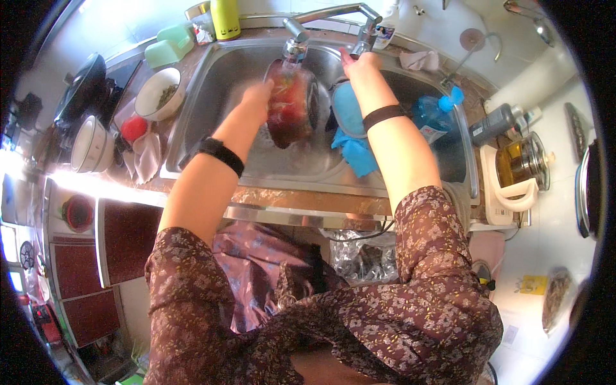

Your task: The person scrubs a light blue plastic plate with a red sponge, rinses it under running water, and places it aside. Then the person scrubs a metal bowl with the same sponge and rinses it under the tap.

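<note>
My left hand [258,98] grips the left side of a dark reddish vessel [290,108], which is tilted in the left basin of the steel sink [231,161]. Red and some green show in or through the vessel, but motion blur hides what they are. Right above it is the spout of the chrome faucet [332,13], with water running down. My right hand [362,63] is at the faucet's base, its fingers extended; whether they grip a lever cannot be made out. Below that hand lie a light-blue oval container [348,108] and a blue cloth [358,156].
A blue pump bottle [433,113] stands in the right basin. Left of the sink are a white bowl with dark bits [159,94], stacked bowls [91,144], a red ball-shaped item [134,128] and a cloth [146,156]. A glass pot of amber liquid [517,159] stands at right.
</note>
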A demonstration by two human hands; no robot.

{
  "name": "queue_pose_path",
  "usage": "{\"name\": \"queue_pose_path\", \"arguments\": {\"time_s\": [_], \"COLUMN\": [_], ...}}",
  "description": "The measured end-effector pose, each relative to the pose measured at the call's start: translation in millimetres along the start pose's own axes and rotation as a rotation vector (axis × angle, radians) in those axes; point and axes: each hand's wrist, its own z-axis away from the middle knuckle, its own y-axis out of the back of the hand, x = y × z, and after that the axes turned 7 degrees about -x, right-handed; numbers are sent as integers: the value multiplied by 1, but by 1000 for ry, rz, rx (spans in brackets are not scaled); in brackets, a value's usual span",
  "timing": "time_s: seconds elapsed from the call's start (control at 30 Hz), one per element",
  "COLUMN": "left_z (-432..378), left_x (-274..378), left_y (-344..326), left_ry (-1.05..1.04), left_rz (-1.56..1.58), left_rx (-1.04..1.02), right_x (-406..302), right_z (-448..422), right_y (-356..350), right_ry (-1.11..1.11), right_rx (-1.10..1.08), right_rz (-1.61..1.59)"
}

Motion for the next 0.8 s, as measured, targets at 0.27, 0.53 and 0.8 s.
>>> {"name": "queue_pose_path", "arguments": {"time_s": [0.27, 0.53, 0.8], "left_z": [-27, -28, -29], "left_x": [-10, -4, -2], "left_y": [-29, -48, -51], "left_ry": [43, -171, -206], "left_rz": [395, 515, 582], "left_rx": [-208, -254, -277], "right_x": [-1, -4, -4], "right_z": [-1, -5, -2], "right_y": [3, 4, 5], "right_ry": [-25, -97, -73], "right_rx": [-39, -43, -67], "right_rz": [42, 41, 88]}}
